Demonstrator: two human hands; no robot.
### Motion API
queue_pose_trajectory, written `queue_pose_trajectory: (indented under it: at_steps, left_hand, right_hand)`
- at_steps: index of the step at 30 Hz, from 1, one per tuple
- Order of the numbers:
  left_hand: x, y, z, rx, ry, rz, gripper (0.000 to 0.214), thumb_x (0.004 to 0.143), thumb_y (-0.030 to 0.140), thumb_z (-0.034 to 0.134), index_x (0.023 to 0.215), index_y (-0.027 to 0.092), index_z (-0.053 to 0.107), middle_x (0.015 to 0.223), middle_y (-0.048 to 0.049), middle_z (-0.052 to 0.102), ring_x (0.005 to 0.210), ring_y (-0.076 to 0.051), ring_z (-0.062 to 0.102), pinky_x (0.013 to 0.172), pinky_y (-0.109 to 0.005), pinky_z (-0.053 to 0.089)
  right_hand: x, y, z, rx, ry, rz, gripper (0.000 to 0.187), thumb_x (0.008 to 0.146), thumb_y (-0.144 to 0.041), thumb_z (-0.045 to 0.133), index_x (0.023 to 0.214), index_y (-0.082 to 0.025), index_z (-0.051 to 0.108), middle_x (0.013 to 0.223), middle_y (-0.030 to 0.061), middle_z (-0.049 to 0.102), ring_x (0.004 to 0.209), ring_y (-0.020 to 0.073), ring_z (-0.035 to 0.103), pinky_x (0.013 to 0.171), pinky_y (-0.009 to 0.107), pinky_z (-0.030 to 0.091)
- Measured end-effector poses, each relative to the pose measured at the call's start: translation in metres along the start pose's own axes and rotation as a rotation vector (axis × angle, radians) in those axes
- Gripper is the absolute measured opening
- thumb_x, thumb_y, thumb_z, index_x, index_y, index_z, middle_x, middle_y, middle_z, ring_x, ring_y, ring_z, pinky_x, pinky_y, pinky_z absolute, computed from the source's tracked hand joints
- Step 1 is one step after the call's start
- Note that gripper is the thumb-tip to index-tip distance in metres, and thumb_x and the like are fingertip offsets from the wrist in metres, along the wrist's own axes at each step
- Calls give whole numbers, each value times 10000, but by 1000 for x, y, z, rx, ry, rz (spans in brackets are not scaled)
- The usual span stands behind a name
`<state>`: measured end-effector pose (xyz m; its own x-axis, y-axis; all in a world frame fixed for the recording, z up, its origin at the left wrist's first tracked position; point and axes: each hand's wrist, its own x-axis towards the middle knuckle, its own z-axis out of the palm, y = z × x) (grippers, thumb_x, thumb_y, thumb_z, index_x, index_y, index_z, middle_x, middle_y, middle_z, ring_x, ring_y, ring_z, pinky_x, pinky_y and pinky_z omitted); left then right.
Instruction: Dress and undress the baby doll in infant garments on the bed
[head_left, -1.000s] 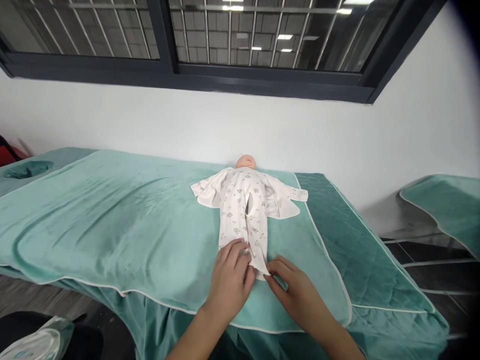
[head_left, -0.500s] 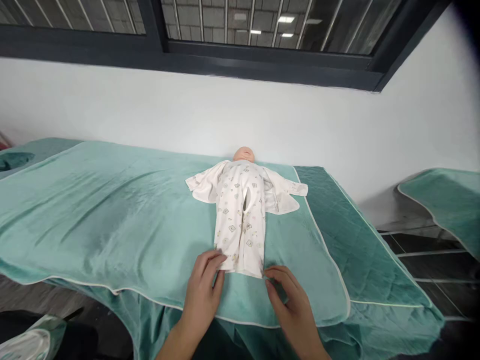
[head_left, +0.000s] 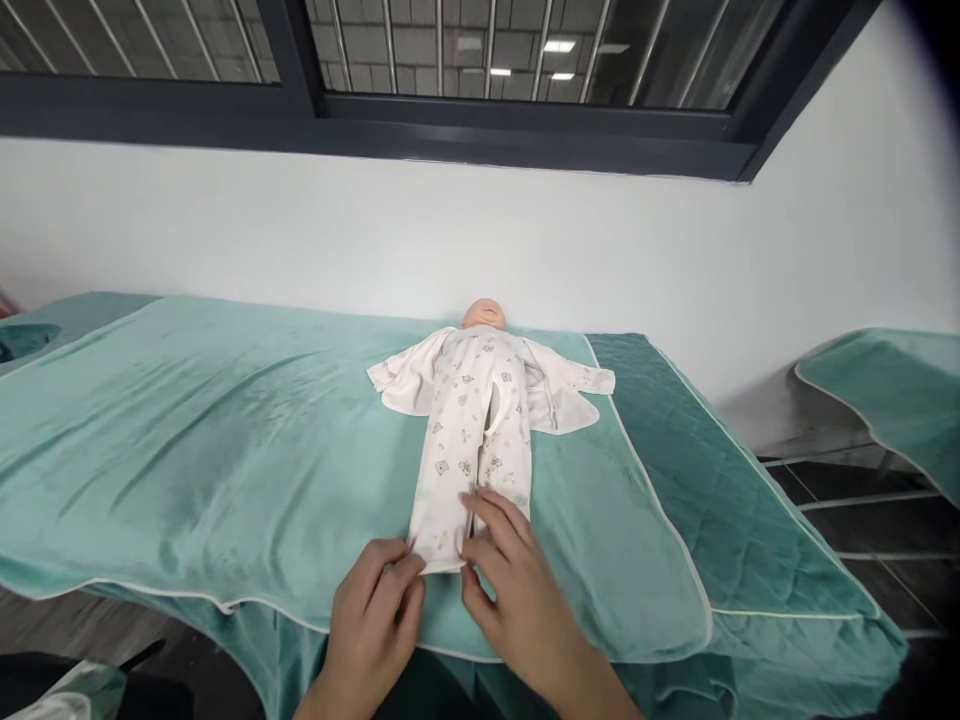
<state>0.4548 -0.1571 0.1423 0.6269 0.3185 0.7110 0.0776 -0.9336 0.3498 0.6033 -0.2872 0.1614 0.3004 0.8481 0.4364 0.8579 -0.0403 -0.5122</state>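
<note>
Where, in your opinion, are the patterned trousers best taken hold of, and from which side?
Probably at the hem of the leg on the left, pinching its corners from the near side: the trousers lie spread out, legs pointing toward the near edge of the green cover, with the left hand by its outer corner and right hand by its inner one.

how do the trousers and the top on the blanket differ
The white fabric trousers carry small printed motifs; the visible parts of the white long-sleeved fabric top look plain.

The trousers' legs stretch toward the person, while the top's sleeves spread sideways.

The left hand and right hand are at the trousers' hem; neither touches the top.

Both are white and spread over the pale green blanket.
</note>
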Motion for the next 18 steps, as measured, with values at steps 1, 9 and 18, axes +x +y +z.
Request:
queue_pose_trajectory:
  at_steps: [1,9,18]
  left_hand:
    - [-7,-4,-1,4,-12,-16,257,874,23,549,1058,193,605,1002,-71,590,915,-156,605,790,-268,528]
    - [36,-82,34,101,-58,-143,261,923,129,487,1139,210,610,1131,-83,641,1050,-213,609,915,-379,531]
    - [149,-138,113,144,-378,13,312,864,192,554,1135,190,708,1254,-115,651,1286,-298,504,1125,-450,419]
  right_hand:
    - [-3,2,0,12,-14,-20,155,894,-86,499,956,-204,579,1508,49,436,1461,258,293,1176,486,366]
    - [33,117,-10,12,243,200,268,941,-153,468,1169,-216,596,1350,92,578,1283,222,510,1098,442,444]
    - [96,186,-2,-341,67,55,351,946,-200,482,1263,-168,629,1309,139,593,1258,283,500,1150,488,346]
